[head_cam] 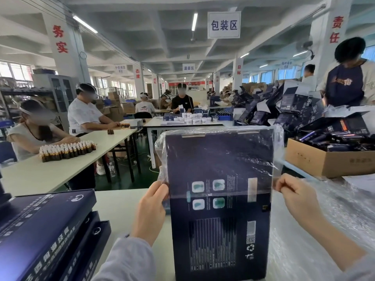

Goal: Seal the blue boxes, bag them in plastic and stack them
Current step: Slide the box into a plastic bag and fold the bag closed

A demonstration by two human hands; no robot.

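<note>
- Blue box (221,230): stands upright on its end on the white table (119,207), centre to lower centre of the frame, printed face toward the camera.
- Plastic bag (277,147): clear, drawn over the top of the box. It covers the upper part, and its open edge runs across the box about halfway down. The lower part of the box is bare.
- Left hand (150,209): at the left edge of the box, thumb and fingers pinching the bag's open edge there.
- Right hand (298,199): just off the right edge of the box, fingers curled and pinching the bag's edge on that side. The film is stretched taut between hand and box.
- Box stack (46,224): more blue boxes lie flat, one on another, in the lower left of the frame, on the same table and apart from the upright box.
- Clear sheeting (334,220): crinkled plastic lies on the table at lower right, under the right forearm.
- Carton (324,161): open brown cardboard, right of frame, filled with dark packets.
- Box pile (294,110): dark, unfolded boxes heaped at upper right, behind the carton.
- Bottles (67,150): small brown bottles grouped on a table at the left, with seated workers beside them.
</note>
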